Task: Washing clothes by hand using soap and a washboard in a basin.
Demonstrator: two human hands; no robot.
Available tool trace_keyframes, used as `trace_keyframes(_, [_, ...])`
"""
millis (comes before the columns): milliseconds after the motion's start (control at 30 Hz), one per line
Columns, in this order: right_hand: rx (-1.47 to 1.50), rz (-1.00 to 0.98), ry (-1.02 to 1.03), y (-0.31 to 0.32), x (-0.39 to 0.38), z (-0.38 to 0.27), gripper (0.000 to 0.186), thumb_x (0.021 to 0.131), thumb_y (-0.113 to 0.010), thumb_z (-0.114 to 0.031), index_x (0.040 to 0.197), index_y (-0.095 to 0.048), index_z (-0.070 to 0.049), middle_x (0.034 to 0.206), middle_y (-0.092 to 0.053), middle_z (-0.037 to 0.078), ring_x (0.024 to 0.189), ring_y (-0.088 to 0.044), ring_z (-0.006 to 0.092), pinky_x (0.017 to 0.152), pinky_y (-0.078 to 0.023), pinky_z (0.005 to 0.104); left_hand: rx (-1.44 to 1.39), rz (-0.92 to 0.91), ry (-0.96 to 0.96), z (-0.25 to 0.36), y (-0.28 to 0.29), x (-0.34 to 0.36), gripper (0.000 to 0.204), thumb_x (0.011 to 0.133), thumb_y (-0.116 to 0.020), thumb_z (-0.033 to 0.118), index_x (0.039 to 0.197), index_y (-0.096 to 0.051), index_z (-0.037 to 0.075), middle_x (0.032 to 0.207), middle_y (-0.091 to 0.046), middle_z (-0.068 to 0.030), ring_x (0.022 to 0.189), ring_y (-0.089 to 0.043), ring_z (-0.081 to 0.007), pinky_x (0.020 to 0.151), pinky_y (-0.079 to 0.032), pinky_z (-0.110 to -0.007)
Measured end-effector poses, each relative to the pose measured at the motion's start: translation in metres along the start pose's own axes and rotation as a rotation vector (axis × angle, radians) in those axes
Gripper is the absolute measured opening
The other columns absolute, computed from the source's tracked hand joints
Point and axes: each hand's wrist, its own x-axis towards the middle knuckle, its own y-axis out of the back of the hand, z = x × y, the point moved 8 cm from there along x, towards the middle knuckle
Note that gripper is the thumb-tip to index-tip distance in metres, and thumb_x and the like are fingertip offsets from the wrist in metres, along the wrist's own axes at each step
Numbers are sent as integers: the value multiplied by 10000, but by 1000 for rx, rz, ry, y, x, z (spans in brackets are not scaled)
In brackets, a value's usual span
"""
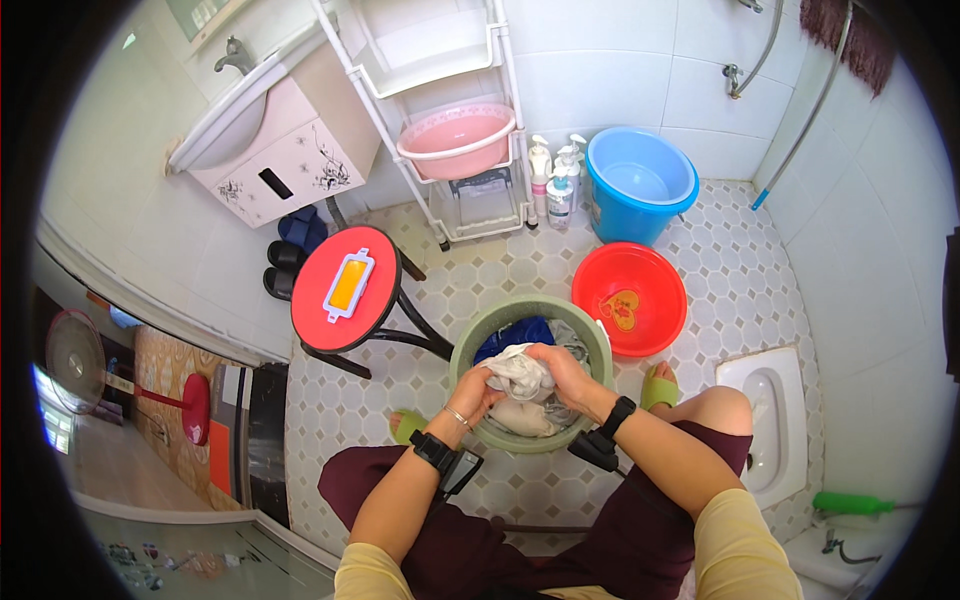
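Both my hands grip a crumpled white cloth (515,372) over a green basin (463,345), with my left hand (473,398) on its left side and my right hand (567,380) on its right. Inside the basin, a dark blue garment (515,335) lies behind the cloth, with beige and grey fabric (528,418) around and below it. To the left of the basin, a red round stool (315,290) holds a yellow bar in a white tray (348,285). An empty-looking red basin (650,290) with a yellow printed heart sits just behind and right of the green one.
Blue stacked buckets (640,205), pump bottles (558,195) and a white rack (440,230) with a pink basin (455,140) line the back wall. A squat toilet (770,450) is at right. A sink cabinet (270,175) and slippers (283,270) are at left, near an open doorway (170,370).
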Motion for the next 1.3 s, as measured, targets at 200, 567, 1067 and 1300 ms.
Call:
trace_keyframes(200, [-908,461,325,51,6,3,306,860,-481,-299,872,-573,-6,783,-570,47,746,-524,142,706,-424,281,-13,-17,-86,22,-3,-8,311,815,-396,112,1062,-504,-42,1051,-576,-128,967,-563,-214,843,-450,-332])
trace_keyframes(567, [-647,180,197,5,-13,-10,258,853,-561,-268,792,-561,-17,755,-560,13,697,-494,74,632,-411,232,80,264,-137,15,29,1,326,901,-409,276,1042,-527,7,1033,-589,-79,941,-566,-177,832,-433,-306])
trace_keyframes(1067, [-573,111,296,3,-11,-1,118,791,-607,-121,846,-555,-30,721,-568,4,693,-533,100,645,-441,248,27,166,-256,27,15,1,354,924,-366,268,1161,-467,25,1131,-535,-94,1010,-538,-200,856,-432,-329])
trace_keyframes(1300, [-1228,-281,265,-35,-54,21,136,725,-573,-158,804,-611,-54,817,-619,130,776,-594,261,686,-456,336,-126,250,-400,54,54,5,318,924,-341,209,1094,-469,-27,1064,-561,-124,961,-563,-229,840,-462,-372])
